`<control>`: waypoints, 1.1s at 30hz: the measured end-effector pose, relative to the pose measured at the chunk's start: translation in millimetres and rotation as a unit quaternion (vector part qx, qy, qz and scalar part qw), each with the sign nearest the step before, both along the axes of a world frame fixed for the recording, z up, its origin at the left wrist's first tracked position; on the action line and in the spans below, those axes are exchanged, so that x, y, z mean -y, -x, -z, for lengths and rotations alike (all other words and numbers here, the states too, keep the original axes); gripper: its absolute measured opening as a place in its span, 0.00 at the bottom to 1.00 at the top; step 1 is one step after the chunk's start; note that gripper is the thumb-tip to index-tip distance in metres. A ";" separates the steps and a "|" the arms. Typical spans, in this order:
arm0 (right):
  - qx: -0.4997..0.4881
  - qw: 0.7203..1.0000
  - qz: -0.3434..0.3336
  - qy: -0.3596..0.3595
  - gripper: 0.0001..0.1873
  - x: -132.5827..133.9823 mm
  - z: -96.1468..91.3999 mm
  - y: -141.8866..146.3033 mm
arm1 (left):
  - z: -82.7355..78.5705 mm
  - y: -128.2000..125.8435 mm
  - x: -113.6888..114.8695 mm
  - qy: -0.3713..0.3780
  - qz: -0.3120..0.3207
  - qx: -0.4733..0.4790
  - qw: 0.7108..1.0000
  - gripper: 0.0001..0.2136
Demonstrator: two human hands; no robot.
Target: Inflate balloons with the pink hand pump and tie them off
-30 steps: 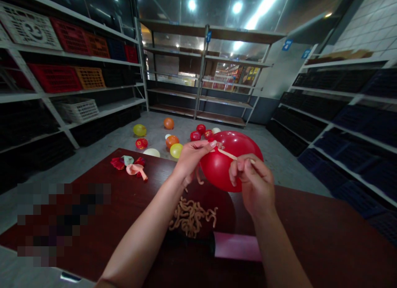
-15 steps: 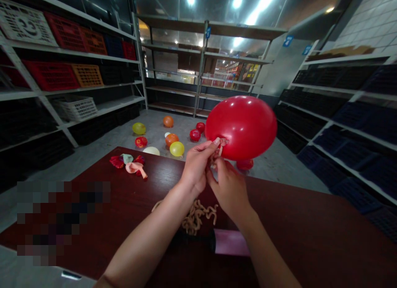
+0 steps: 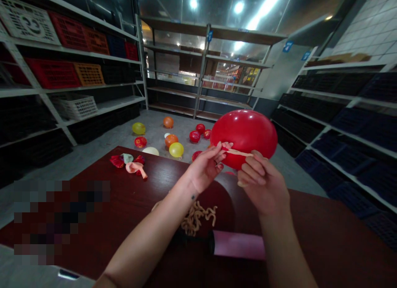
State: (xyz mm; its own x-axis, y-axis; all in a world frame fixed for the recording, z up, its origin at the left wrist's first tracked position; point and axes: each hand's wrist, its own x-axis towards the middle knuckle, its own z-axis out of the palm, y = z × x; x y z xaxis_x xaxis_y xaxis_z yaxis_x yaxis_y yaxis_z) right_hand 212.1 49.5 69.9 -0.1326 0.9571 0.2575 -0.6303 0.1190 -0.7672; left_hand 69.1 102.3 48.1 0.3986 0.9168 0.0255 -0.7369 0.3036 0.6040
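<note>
I hold an inflated red balloon (image 3: 248,133) in the air above a dark red table (image 3: 325,234). My left hand (image 3: 206,168) pinches the balloon's neck at its lower left. My right hand (image 3: 263,184) is closed on a tan rubber band (image 3: 237,152) stretched from the neck across the balloon's underside. A heap of tan rubber bands (image 3: 197,217) lies on the table below my hands. A pink and black pump (image 3: 231,244) lies on its side in front of the heap.
Several flat, uninflated balloons (image 3: 132,164) lie at the table's far left edge. Several inflated balloons (image 3: 172,141) in red, orange and yellow sit on the grey floor beyond. Shelving with crates (image 3: 62,73) lines the left, back and right walls.
The balloon dropped a little from its raised position. My right hand has pulled away to the right, stretching the rubber band out from the neck.
</note>
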 end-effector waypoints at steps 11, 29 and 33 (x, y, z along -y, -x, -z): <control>0.000 0.999 0.003 0.054 0.18 -15.7 10.1 -10.7 | 9.5 -3.5 15.9 -0.545 -0.302 -0.502 0.600 0.08; -0.043 0.996 -0.043 0.062 0.17 -13.3 6.9 -15.4 | 0.2 -1.6 7.9 -0.381 -0.199 -0.231 0.873 0.11; -0.036 0.996 -0.039 0.069 0.18 -12.8 6.9 -12.6 | 2.5 -0.2 10.1 -0.385 -0.157 -0.253 0.874 0.11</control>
State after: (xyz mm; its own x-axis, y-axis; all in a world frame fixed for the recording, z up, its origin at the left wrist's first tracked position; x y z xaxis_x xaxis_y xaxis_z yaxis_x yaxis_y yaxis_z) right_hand 224.6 62.3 63.0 -0.1939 0.9717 0.1351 -0.6876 -0.0364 -0.7252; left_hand 69.4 92.2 45.7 0.2696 0.7722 0.5754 -0.2905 -0.5044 0.8131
